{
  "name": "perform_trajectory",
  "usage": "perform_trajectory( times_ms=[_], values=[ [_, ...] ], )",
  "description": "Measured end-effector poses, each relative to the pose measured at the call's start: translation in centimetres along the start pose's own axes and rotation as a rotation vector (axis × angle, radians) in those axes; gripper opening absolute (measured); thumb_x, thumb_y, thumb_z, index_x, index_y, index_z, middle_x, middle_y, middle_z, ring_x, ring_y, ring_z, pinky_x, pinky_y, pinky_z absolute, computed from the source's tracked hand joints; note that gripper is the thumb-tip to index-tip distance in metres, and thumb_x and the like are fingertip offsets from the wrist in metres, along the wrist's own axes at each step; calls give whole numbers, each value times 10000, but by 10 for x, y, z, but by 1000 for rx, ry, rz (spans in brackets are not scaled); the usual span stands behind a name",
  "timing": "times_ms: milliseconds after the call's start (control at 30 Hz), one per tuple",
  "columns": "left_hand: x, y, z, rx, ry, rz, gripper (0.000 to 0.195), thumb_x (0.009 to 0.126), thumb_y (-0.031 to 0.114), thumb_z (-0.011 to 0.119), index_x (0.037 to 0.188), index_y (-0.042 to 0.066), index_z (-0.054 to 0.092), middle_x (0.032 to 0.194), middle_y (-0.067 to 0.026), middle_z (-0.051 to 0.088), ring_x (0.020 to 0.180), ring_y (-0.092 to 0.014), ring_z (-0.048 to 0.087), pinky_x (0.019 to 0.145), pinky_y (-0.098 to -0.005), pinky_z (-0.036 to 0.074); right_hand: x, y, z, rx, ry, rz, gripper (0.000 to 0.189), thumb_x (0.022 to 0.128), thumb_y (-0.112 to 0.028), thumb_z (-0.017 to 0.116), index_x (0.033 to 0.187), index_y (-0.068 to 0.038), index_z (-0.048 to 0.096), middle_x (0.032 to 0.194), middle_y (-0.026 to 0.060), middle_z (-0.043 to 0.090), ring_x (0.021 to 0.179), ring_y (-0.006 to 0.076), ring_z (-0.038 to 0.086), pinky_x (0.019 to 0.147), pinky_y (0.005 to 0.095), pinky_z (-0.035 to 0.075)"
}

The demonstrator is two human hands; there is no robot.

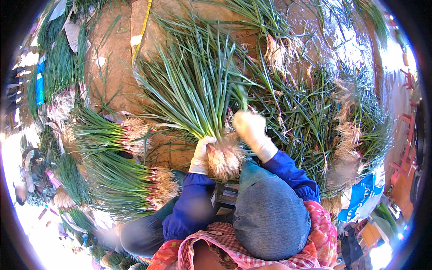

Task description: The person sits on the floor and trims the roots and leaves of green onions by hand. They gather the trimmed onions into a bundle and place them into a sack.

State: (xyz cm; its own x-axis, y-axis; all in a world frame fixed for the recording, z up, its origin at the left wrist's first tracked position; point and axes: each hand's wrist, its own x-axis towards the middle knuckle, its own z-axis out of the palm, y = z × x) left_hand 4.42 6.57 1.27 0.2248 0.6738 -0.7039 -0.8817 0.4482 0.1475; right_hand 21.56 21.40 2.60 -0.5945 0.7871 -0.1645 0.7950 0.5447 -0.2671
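Note:
My left hand point(201, 153), in a pale glove, is closed round the lower stems of a large bunch of green onions point(197, 98). The leaves fan away from me over the ground, and the pale fibrous roots point(225, 158) hang just right of that hand. My right hand point(249, 128), also gloved and blurred, is just right of the bunch with its fingers curled; a blurred green stem shows above it, and I cannot tell whether the hand grips it. Loose green onions point(300, 114) lie in a heap to the right of my right hand.
Bundled green onions point(128, 182) lie at my left, roots towards me. Another bunch point(276, 50) lies at the top, and more rooted bunches point(349, 135) are stacked at the right by a blue and white sack point(361, 199). A yellow strap point(145, 28) crosses the brown ground covering.

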Motion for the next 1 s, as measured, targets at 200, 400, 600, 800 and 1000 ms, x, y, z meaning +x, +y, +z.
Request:
perform_trajectory(
  times_ms=[200, 400, 600, 800, 1000],
  values=[
    [-26, -1, 9, -152, -21, 21, 530, 698, 230, 571, 1121, -89, 580, 801, -230, 664, 738, -393, 666, 693, -518, 580, 23, 34, -60, 184, 245, 28, 163, 879, -206, 570, 1013, -118, 596, 860, 74, 666, 652, 285, 676, 567, 373, 556],
    [-28, 10, -2, -106, -222, 39, 606, 694, 240, 590, 1192, -102, 539, 895, -274, 655, 725, -440, 663, 622, -563, 582, -19, -27, -56, 680, -94, -306, 189, 860, -297, 653, 862, -110, 686, 704, 124, 657, 670, 319, 662, 585, 388, 528],
    [-24, 16, -19, -111, -147, 60, 619, 680, 228, 591, 1210, -85, 522, 904, -320, 633, 736, -498, 642, 618, -613, 573, -14, -1, -84, -96, -263, 156, 287, 895, -332, 572, 1046, -107, 665, 824, 57, 692, 668, 291, 684, 587, 344, 559],
    [-6, 14, -1, -306, -287, 384, 668, 669, 218, 640, 1246, -81, 487, 1180, -276, 544, 1015, -412, 591, 780, -596, 550, -38, -16, -49, 807, -471, -313, 192, 913, -267, 533, 988, -152, 667, 815, 144, 675, 717, 351, 659, 630, 422, 537],
    [0, 20, 3, -522, -571, 470, 686, 714, 144, 625, 1351, -39, 451, 1530, -246, 246, 1377, -384, 354, 1159, -547, 257, -56, 18, -55, 791, -187, 97, 281, 853, -248, 654, 1089, -95, 662, 958, 84, 701, 771, 238, 689, 684, 333, 538]
  ],
)
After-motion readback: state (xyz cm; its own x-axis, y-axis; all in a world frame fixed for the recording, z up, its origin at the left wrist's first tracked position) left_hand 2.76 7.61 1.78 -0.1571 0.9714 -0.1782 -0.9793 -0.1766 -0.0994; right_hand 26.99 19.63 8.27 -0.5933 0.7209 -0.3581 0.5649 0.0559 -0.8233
